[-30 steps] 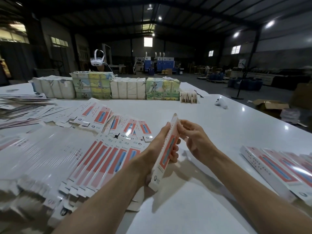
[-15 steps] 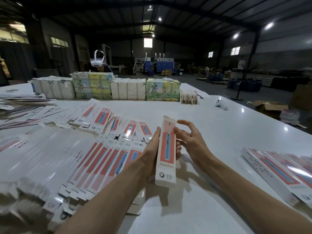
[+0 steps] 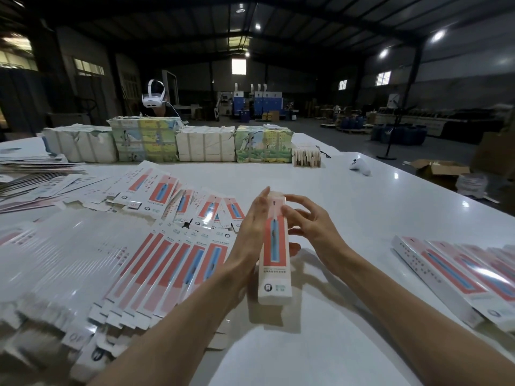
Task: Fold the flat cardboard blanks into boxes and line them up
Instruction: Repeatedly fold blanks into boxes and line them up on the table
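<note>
Two hands on one box right now, held up off the table at centre, tilted a bit with its top end away from the camera. Left hand lies flat along the left side, fingers straight and together. A bit of skin showing past the box's right side looks like a digit wrapped behind, so I'd say that's the hand carrying it. Right hand is at the top end, fingers bent and spread, tips lightly clamped on the upper face and right edge. The box is already popped square and the bottom end looks closed, so my guess is we're at the top-flap step, though the fingers hide the flap itself. Next move would want that flap tucked in without crushing the thin walls, then a swing right to the row of finished boxes lying side by side. Plenty of bare table between the hands and that row, so the path looks open. Watch the left though: the fanned blanks sit just beside the left wrist and seem to run right up to the near edge, so an elbow nudge could spill them. The row sits close to the right edge too.
</note>
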Action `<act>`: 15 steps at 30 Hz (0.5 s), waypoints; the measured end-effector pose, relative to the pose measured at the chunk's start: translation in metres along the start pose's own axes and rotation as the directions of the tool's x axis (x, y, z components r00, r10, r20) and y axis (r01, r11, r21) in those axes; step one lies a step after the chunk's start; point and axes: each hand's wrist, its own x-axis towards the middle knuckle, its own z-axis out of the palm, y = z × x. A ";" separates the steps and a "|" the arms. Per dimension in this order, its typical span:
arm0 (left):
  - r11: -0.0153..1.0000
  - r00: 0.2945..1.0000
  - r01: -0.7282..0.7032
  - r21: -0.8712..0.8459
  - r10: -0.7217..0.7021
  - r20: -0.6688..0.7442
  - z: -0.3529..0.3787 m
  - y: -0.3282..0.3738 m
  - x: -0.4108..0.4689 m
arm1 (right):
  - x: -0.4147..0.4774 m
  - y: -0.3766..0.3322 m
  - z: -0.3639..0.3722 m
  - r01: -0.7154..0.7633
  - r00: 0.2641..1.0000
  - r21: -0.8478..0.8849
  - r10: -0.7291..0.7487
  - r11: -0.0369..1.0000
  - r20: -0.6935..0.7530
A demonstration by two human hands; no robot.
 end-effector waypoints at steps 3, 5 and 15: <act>0.996 1.000 -0.023 0.084 0.022 0.021 0.004 -0.003 -0.003 | 0.000 -0.001 -0.002 -0.001 1.000 0.030 0.001 1.000 0.009; 0.999 1.000 -0.007 0.038 0.006 0.030 0.003 -0.004 -0.002 | 0.001 -0.002 -0.001 0.003 1.000 0.031 -0.004 1.000 0.015; 0.990 0.992 0.052 0.131 -0.066 0.103 -0.002 -0.009 0.002 | 0.000 -0.003 -0.003 -0.024 0.996 -0.028 0.026 0.999 0.082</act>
